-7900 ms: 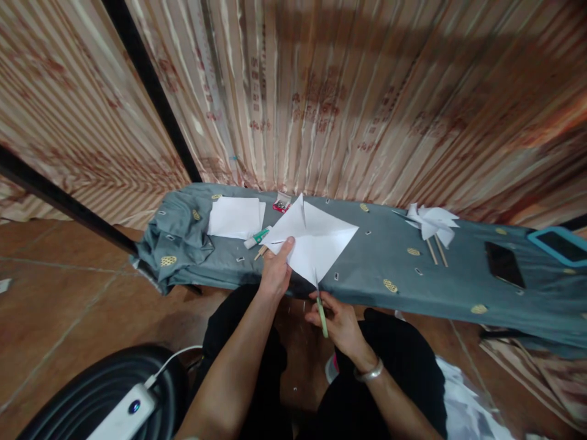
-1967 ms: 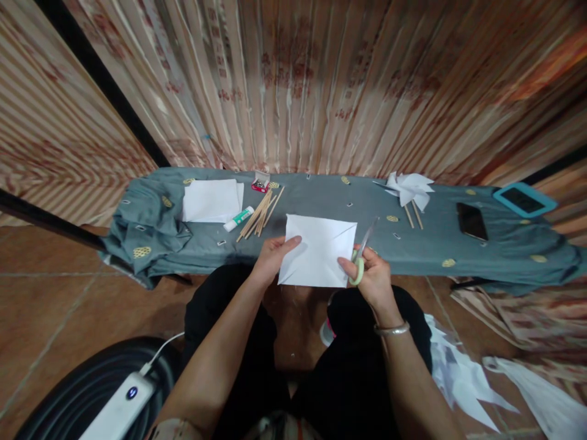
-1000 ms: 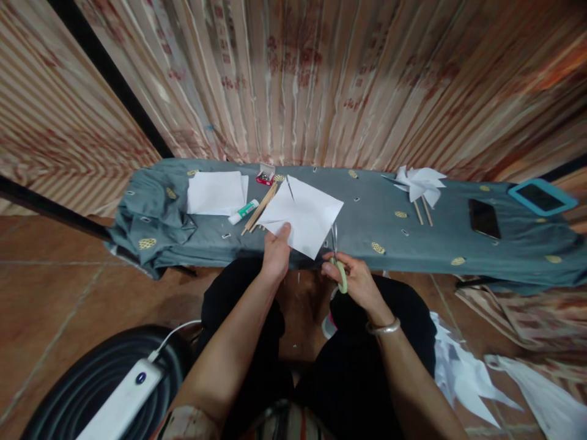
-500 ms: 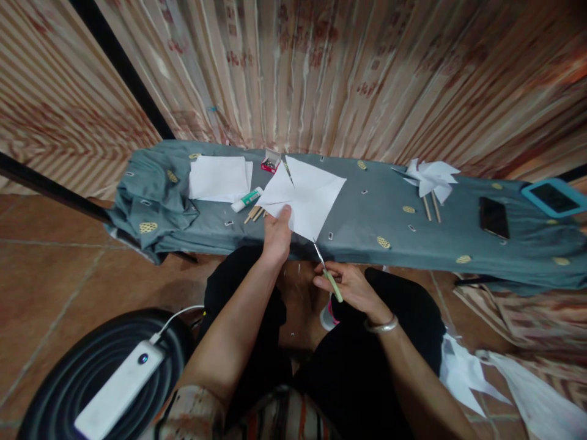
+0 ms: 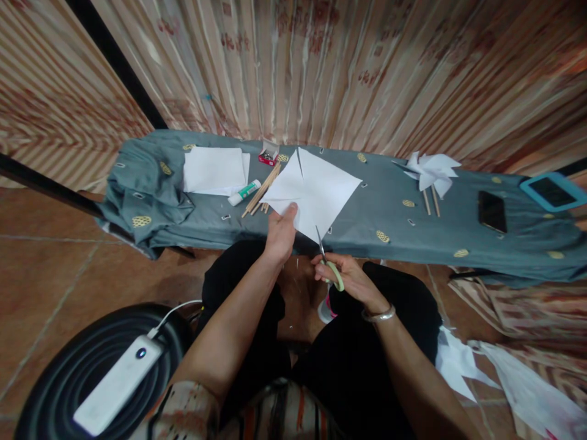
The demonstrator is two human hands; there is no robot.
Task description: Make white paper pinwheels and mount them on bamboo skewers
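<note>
Left hand point(image 5: 280, 231) pinches the paper square point(image 5: 316, 192); right hand point(image 5: 342, 278) grips scissors point(image 5: 328, 263) (blades at its corner).

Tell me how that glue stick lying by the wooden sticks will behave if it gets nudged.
The glue stick lies on its side and looks round, so it would probably roll. It seems small and likely light. The cloth under it is soft, which may slow it; the wooden sticks beside it might stop it.

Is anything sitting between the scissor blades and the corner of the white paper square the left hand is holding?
Nothing visible does. The green-handled scissors in the right hand point straight at the lowest corner of the creased white paper square, which the left hand pinches at its near edge. The bundle of wooden sticks lies off to the side.
</note>
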